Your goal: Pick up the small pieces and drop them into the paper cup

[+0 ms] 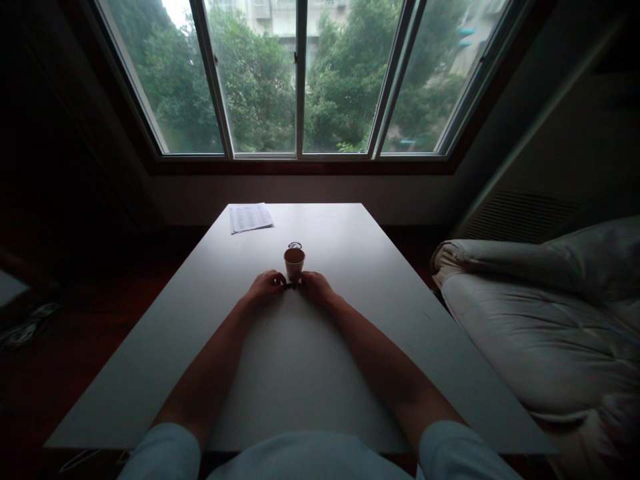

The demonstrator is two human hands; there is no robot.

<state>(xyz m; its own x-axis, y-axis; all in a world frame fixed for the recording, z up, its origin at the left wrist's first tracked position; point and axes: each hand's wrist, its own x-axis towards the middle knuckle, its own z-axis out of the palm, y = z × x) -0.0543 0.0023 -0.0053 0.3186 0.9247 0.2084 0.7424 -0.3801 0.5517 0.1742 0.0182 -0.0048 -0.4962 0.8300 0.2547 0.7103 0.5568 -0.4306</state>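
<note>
A brown paper cup (295, 260) stands upright on the white table in front of me, its open top facing up. Just behind it lies a round, dark-rimmed item (295, 245), partly hidden by the cup. My left hand (269, 287) rests on the table at the cup's near left, with its fingers curled in and closed. On the near right, close to the cup's base, is my right hand (316, 287), its fingers bent and pinched together. A small dark object (291, 286) shows between the fingertips of both hands, too small to name.
Printed paper sheets (251, 218) lie at the far left corner of the white table (300, 373). Beyond it is a wide window (300, 87). A padded, light-coloured sofa or mattress (530, 327) stands along the right side. White cables (30, 327) are on the floor at left.
</note>
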